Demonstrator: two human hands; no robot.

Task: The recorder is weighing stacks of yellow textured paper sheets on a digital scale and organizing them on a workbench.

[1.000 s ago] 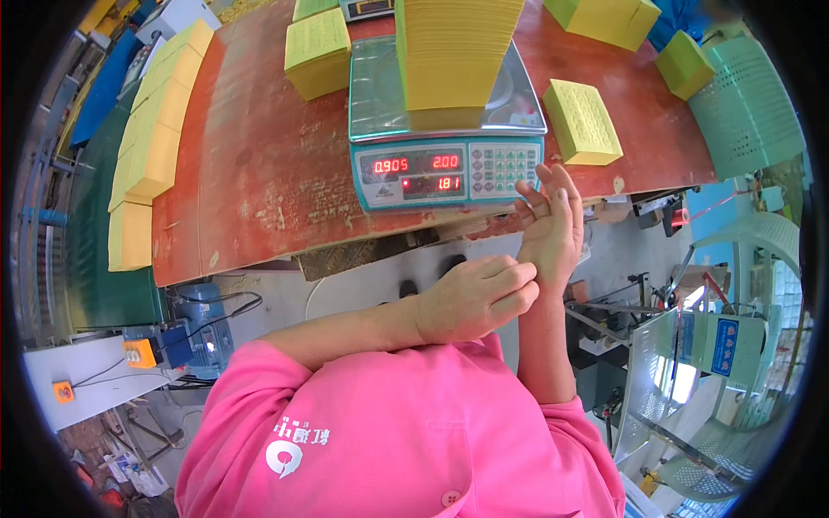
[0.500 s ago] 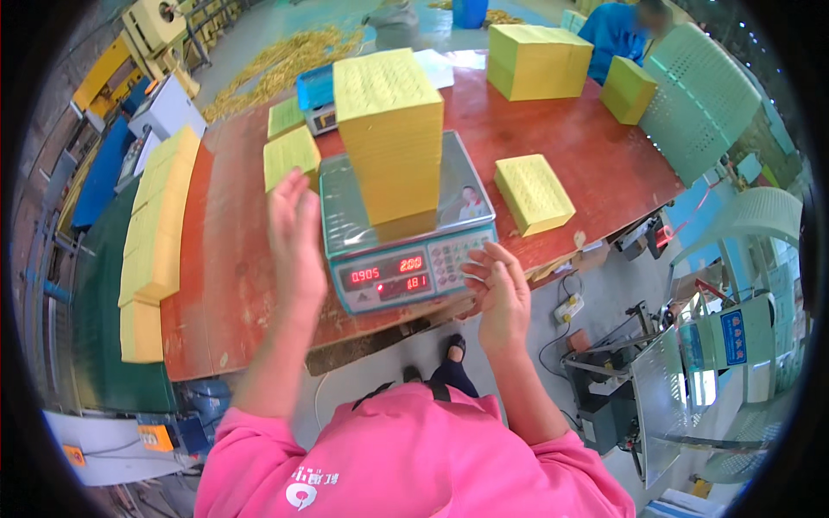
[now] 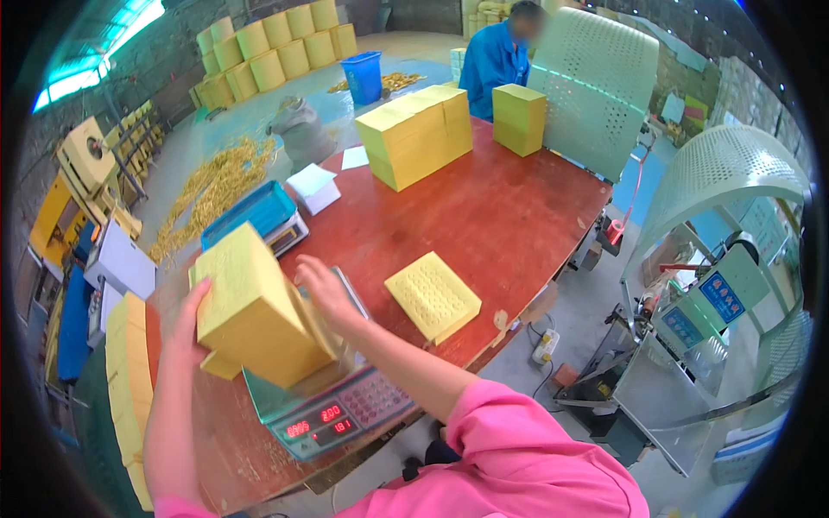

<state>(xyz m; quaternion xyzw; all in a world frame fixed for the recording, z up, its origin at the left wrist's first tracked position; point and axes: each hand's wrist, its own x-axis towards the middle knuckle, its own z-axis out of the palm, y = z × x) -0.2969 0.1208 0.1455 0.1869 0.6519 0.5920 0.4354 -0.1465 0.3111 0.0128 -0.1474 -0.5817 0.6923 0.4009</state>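
A tall stack of yellow paper (image 3: 250,302) stands on the metal pan of a teal electronic scale (image 3: 337,423) with lit red digits. My left hand (image 3: 188,324) lies along the stack's left side, its thumb at the upper edge and its other fingers mostly hidden. On the right, my right hand (image 3: 326,293) is beside the stack's far right edge, fingers stretched toward it; whether they touch cannot be made out. A lower yellow paper stack (image 3: 223,363) shows partly behind the tall one. To the scale's right lies a short yellow paper stack (image 3: 433,296).
A large yellow paper block (image 3: 414,142) and a smaller block (image 3: 519,121) stand farther back on the red table (image 3: 518,203). A second scale with a blue tray (image 3: 250,216) stands beyond the stack. Behind the table is a person in blue (image 3: 494,73). A perforated green chair (image 3: 587,86) borders the table.
The view has swung right and up. My hands have moved from apart beside the scale to the tall stack, the left against its side, the right near its far edge.
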